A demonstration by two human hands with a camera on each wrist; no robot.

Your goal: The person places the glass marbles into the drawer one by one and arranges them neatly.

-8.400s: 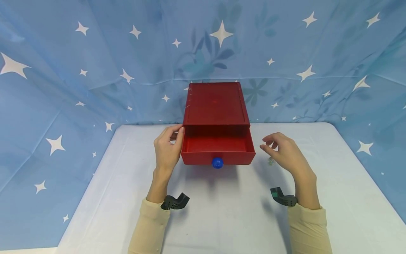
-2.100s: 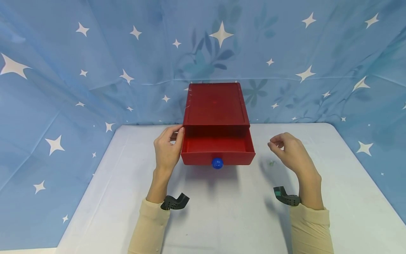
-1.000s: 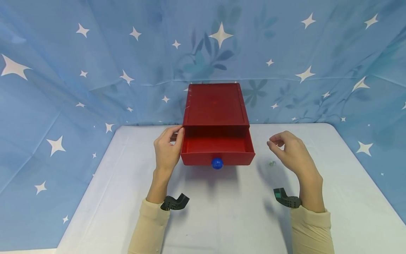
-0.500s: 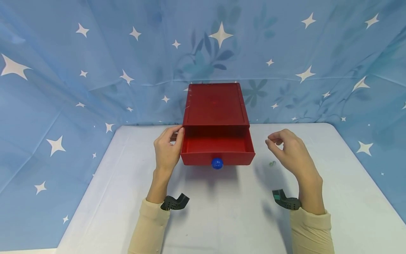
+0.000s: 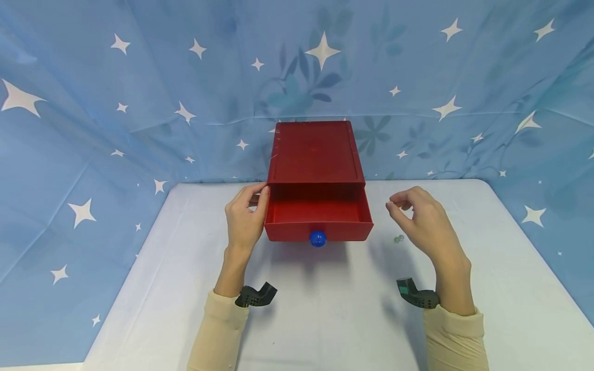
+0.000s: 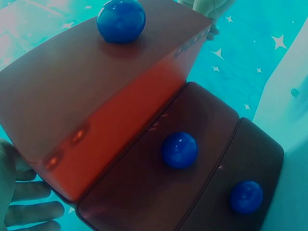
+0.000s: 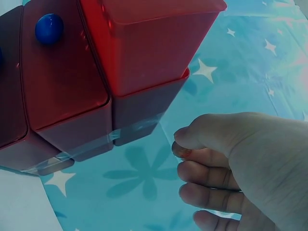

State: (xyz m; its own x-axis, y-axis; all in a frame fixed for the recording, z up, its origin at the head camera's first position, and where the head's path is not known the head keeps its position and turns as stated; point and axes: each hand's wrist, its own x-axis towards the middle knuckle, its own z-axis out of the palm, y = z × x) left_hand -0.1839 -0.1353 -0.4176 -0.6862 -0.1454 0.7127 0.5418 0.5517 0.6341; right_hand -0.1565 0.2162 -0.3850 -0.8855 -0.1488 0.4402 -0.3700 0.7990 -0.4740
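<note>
In the head view a red drawer cabinet [image 5: 317,152] stands at the table's far middle. Its top drawer [image 5: 319,232], with a blue knob [image 5: 317,238], is pulled out, and no contents show inside. My left hand [image 5: 246,219] rests against the cabinet's left side; straight, spread fingers [image 6: 36,211] show in the left wrist view. Off the drawer's right side, my right hand [image 5: 422,219] is raised above the table. Between thumb and index finger it pinches a small, round, reddish-brown marble [image 7: 181,151], mostly hidden. Two small greenish glass marbles [image 5: 398,238] lie below that hand.
A white table [image 5: 297,330] spreads under both arms. Blue star-patterned cloth [image 5: 185,93] hangs behind and at the sides. Two lower drawers with blue knobs [image 6: 179,150] are closed in the left wrist view. Dark wrist cameras [image 5: 257,294] stick out inward from the forearms.
Since 8.4 s ago the right hand has lifted off to the right from beside the marbles. Over the last second it drifts slightly left and upward. The left hand and the drawer stay put.
</note>
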